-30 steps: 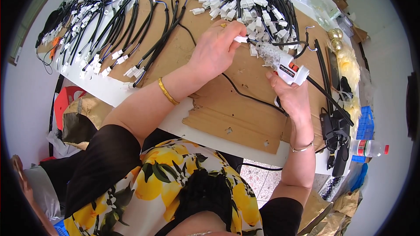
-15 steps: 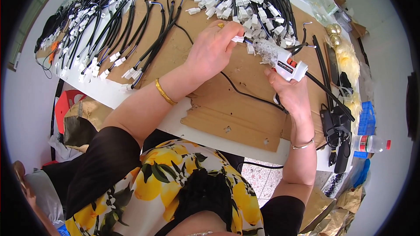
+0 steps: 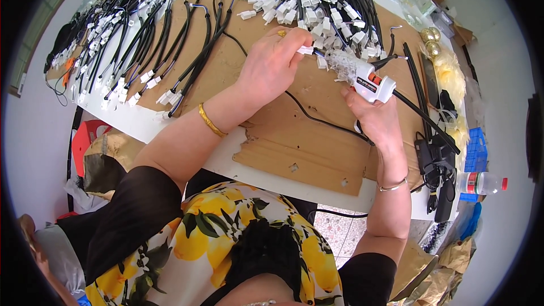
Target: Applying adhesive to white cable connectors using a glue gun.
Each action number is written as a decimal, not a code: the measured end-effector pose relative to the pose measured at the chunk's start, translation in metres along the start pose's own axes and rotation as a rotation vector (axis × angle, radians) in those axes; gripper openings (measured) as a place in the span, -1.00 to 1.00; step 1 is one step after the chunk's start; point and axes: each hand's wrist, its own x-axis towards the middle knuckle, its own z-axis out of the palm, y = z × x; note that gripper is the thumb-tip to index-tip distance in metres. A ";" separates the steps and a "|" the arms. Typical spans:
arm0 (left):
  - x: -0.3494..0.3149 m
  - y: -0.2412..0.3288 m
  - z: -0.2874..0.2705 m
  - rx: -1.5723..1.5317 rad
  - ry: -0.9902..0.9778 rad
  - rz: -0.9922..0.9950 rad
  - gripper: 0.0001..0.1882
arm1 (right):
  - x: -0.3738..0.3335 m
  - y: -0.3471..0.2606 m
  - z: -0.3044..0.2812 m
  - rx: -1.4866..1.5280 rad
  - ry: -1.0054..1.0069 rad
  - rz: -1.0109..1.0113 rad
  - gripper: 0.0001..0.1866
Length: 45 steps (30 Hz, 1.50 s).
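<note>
My right hand (image 3: 371,113) is wrapped round the handle of a white hot glue gun (image 3: 368,81), with a long black glue stick (image 3: 426,120) out of its back end. Clumps of dried glue cover the gun's front part. Between the fingertips of my left hand (image 3: 276,62) is a white plug connector (image 3: 306,50) on a dark cable. The gun's nozzle end is right beside this connector; whether they touch I cannot tell. Just beyond lies a big heap of black cables with white connectors (image 3: 317,8).
Cardboard (image 3: 300,158) covers the white table. More black cables (image 3: 195,51) lie in rows at the left. At the right are spare black sticks (image 3: 416,88), black power adapters (image 3: 436,161) and a plastic bottle (image 3: 481,183). A black cord (image 3: 317,114) crosses the cardboard.
Both hands keep their grips and stay nearly in place. The left hand, the connector and the glue gun sit very slightly further left in the picture.
</note>
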 end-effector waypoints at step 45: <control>0.000 -0.006 0.000 -0.343 -0.099 -0.350 -0.76 | -0.001 0.000 0.000 -0.043 0.004 0.001 -0.86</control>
